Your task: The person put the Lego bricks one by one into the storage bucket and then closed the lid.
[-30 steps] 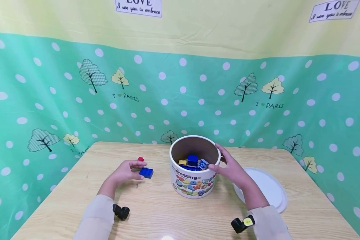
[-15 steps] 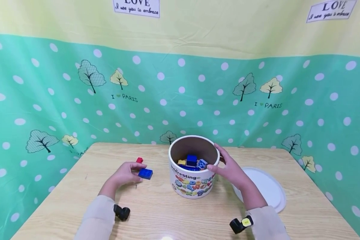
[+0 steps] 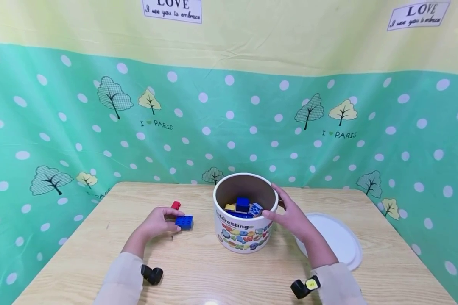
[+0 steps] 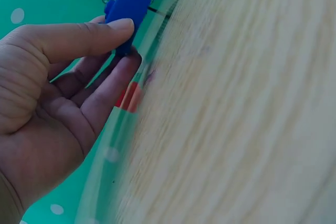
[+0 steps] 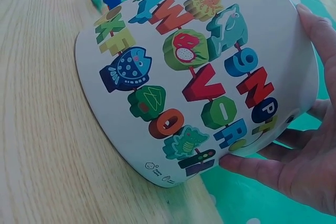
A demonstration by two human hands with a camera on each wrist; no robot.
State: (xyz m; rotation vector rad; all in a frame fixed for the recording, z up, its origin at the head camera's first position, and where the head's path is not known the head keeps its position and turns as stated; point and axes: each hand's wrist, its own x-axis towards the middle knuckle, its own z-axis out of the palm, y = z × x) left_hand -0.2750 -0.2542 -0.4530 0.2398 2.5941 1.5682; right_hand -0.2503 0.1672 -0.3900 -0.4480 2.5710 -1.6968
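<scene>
My left hand [image 3: 155,223] pinches a blue building brick [image 3: 184,222] between thumb and fingers, left of the bucket. In the left wrist view the thumb [image 4: 122,24] lies on one side of the blue brick [image 4: 131,1], with fingers on the other. A white bucket [image 3: 242,241], printed with colourful letters and animals, stands upright. My right hand [image 3: 290,214] grips its right side near the rim, thumb in front and other fingers farther back. Inside lie several bricks, among them a blue one [image 3: 242,204], a yellow one [image 3: 230,207] and a light-blue one [image 3: 255,209].
A small red brick [image 3: 176,205] lies on the wooden table [image 3: 198,275] just beyond my left hand. The round white lid [image 3: 337,239] lies right of the bucket, partly behind my right forearm. A patterned green and yellow curtain [image 3: 229,127] hangs behind the table.
The blue brick has turned slightly in my left hand, its studded side now facing the head camera more. My right hand keeps its grip on the bucket.
</scene>
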